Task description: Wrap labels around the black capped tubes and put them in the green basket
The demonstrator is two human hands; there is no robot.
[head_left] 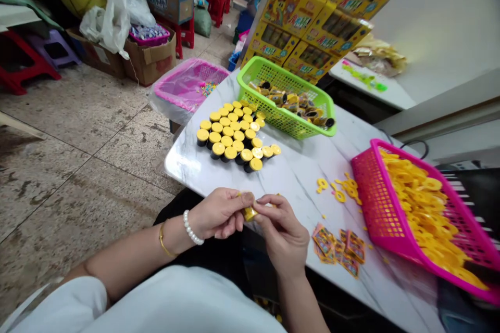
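My left hand (222, 213), with a pearl bracelet and a gold bangle on its wrist, pinches a small shiny yellow piece (250, 213) at the table's near edge. The fingertips of my right hand (284, 231) grip the same piece from the other side. Fingers cover much of it, so its exact kind is unclear. Beyond my hands stand rows of small black tubs with yellow lids (230, 153). To the right of my right hand lie small printed packets (339, 250) in a loose pile.
On the white marbled table (300, 166) stand a green basket (285, 118) of wrapped pieces and a pink basket (373, 208) of yellow plastic parts. Loose yellow rings (340, 196) lie beside it. A plastic-lined pink basket (172, 86) sits past the left edge. Yellow boxes (291, 10) are stacked behind.
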